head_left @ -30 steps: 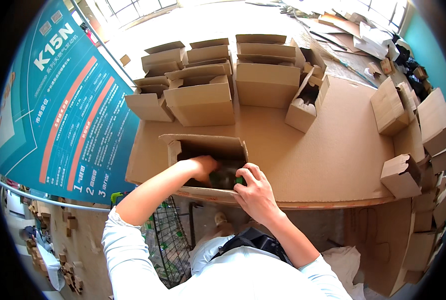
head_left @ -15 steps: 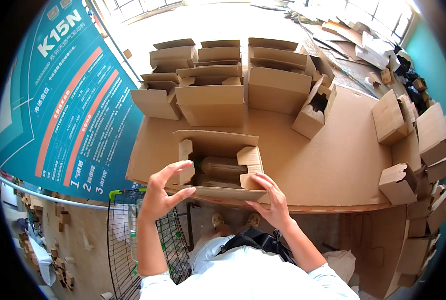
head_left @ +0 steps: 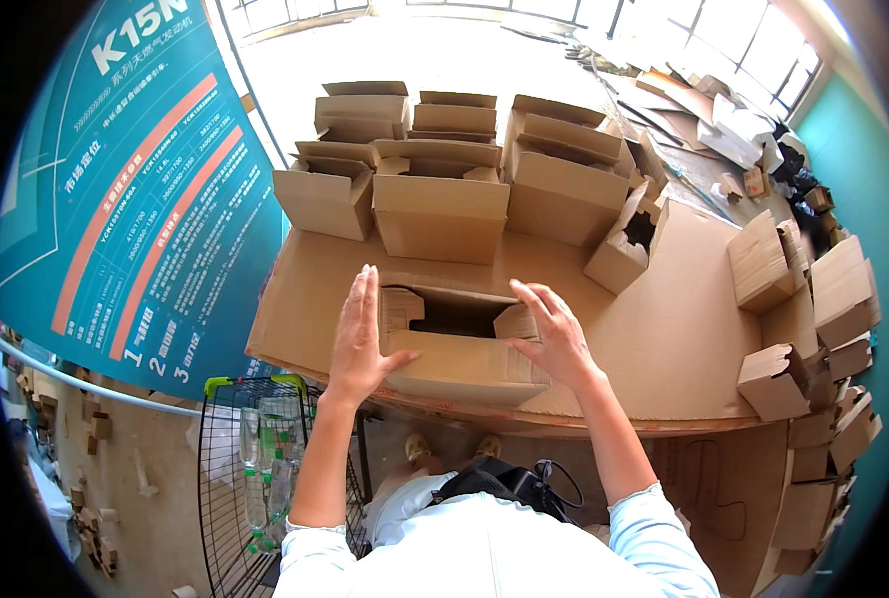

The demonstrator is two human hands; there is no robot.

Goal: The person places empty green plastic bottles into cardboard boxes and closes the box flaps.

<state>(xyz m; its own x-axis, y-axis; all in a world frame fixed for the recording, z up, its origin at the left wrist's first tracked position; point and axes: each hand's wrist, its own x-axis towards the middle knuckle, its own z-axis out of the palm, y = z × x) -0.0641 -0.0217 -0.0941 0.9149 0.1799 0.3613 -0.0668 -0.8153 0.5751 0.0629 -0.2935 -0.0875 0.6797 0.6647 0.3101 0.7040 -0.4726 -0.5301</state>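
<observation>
In front of me, near the table's front edge, stands an open cardboard box [head_left: 464, 367]. Its side flaps lean inward over a dark opening, and what lies inside cannot be made out. My left hand [head_left: 362, 344] is at the box's left end, fingers stretched up and thumb apart over the near panel's top edge. At the right end, my right hand [head_left: 556, 337] has its fingers extended beside the side flap, with the thumb by the near edge. Neither hand's fingers are wrapped round the box.
Behind it stand several open cartons [head_left: 439, 219] and a narrow box [head_left: 624, 244] on the cardboard-covered table [head_left: 684, 349]. More boxes [head_left: 768, 379] line the right side. Below left, a wire cart [head_left: 227, 498] holds plastic bottles [head_left: 255, 488]. A blue-green banner [head_left: 165, 229] rises at the left.
The box's near panel now faces up toward me, and the bottles seen inside before are hidden. My left fingers have straightened upward; my right hand has moved up along the box's end.
</observation>
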